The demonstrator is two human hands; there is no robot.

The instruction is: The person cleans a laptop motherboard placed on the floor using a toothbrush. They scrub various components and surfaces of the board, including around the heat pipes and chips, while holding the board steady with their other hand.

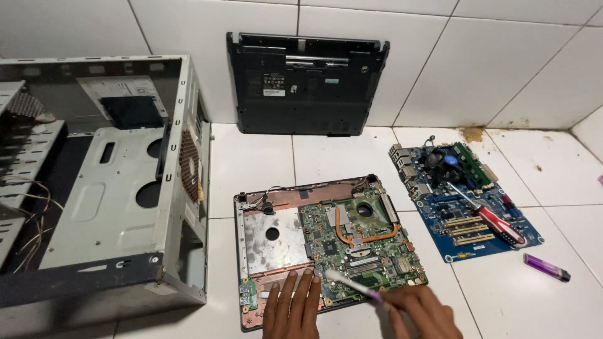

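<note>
White floor tiles carry the opened laptop base (326, 248); left hand (294, 309) lies flat, empty, on its front edge, right hand (422, 311) gripping a toothbrush (352, 284), best stroked lightly across the board.

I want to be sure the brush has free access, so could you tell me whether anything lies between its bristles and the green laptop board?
Nothing visible does. The right hand holds the brush with its white bristles right at the green board. The left hand rests flat on the laptop base's front edge, beside the bristles, not across them.

White tiled floor (251, 163): case (107, 182), laptop base (326, 245), motherboard (465, 201), lighter (546, 267).
</note>
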